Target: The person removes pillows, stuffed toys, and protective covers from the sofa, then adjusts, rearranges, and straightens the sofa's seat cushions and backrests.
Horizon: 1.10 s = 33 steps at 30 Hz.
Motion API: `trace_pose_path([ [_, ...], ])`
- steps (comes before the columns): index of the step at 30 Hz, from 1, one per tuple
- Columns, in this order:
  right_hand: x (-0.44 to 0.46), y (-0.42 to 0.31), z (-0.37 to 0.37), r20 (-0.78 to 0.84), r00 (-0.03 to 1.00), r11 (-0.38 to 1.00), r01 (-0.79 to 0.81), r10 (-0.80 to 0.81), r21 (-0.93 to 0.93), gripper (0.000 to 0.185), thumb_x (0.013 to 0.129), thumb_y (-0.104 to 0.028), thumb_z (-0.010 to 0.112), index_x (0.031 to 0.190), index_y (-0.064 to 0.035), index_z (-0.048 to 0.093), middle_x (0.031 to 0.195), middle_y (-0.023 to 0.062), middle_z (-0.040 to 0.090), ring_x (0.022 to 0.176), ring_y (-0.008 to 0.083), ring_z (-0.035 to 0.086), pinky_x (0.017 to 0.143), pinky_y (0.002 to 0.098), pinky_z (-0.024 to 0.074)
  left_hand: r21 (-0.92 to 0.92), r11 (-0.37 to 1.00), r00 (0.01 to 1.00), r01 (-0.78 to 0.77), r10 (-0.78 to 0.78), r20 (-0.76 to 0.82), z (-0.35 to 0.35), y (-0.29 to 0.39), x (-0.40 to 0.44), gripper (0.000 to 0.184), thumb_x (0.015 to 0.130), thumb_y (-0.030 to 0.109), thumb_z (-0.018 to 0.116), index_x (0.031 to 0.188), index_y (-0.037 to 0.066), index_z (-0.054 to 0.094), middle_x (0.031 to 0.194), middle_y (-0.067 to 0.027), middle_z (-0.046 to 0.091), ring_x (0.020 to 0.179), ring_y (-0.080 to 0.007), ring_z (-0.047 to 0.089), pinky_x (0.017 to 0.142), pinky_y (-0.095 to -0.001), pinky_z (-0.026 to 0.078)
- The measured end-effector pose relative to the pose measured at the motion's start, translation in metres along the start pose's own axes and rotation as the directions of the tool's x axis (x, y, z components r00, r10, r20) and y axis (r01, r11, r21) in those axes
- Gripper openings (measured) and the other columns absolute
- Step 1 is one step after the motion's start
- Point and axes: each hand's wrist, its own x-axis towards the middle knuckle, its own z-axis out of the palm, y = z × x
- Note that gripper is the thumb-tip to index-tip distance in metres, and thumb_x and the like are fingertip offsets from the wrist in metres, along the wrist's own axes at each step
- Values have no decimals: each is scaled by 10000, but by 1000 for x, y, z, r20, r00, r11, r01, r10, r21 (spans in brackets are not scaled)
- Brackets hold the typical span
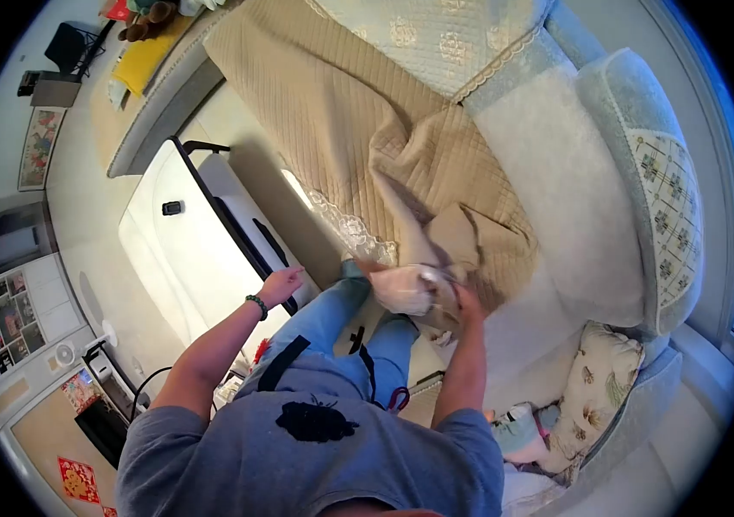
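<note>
- Right grip: we find the right hand (470, 303) right of centre in the frame, closed on a pale cloth bundle (403, 289); both are blurred, and we cannot tell how each finger sits.
- Position of the bundle: it lies to the left of the right grip, touching it, a little below the centre of the frame and above the jeans (311, 323).
- Beige cover (332, 112): we note it spread from the upper left of the sofa (556, 164) down to the centre, ridged and creased, with folds gathered just above the right grip. We cannot tell whether the bundle is part of it.
- Lace trim (349, 226): it runs along the cover's lower left edge, near the bundle and apart from the right grip.
- Left grip: the left hand (283, 283) is left of centre, its fingers loosely unfolded and pointing right, well apart from the bundle. A dark bracelet (256, 308) circles the wrist.
- Desk (168, 250): white-topped and dark-edged, nearest the left hand; we cannot tell whether they touch. A small black device (171, 208) rests on it.
- Lower right: we record a printed pillow (591, 392) leaning on the sofa.
</note>
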Motion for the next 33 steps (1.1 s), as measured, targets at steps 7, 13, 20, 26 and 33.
trace_pose_path([
  [7,-117,-52,220,455,864,973,228,-216,28,364,700,-137,648,1033,-20,555,932,8,584,831,123,532,721,251,416,421,725,753,-546,644,-132,-12,59,16,701,730,58,545,1348,114,218,1370,-205,215,1216,-345,323,971,-373,325],
  [13,-187,-125,262,666,693,897,434,-274,-83,471,656,-79,668,1093,-6,508,1039,54,553,946,158,519,865,288,396,392,439,512,-808,853,102,-104,134,-14,671,712,230,600,1310,126,315,1399,-193,154,1266,-363,232,1019,-438,230],
  [20,-211,-158,327,784,499,915,342,-369,213,456,695,-133,668,1103,-13,503,990,23,555,891,125,528,802,265,421,-280,657,605,-700,754,256,-183,109,-38,524,713,288,674,1163,79,506,1276,-124,424,1183,-239,393,989,-345,302],
  [26,-171,-199,352,258,776,811,502,-576,301,348,846,-265,524,1117,-47,506,942,14,543,694,100,484,650,241,435,-689,517,771,-508,629,-96,-221,41,-34,507,779,206,631,1214,29,441,1286,-81,417,1086,-220,491,935,-320,383],
  [33,-66,-207,332,531,706,798,81,-469,597,493,875,-440,414,1182,-58,456,1166,94,501,1051,202,488,893,345,397,-958,52,842,-283,492,-222,-194,55,-87,649,849,268,535,1368,121,173,1386,-66,272,1236,-197,330,1024,-383,287],
])
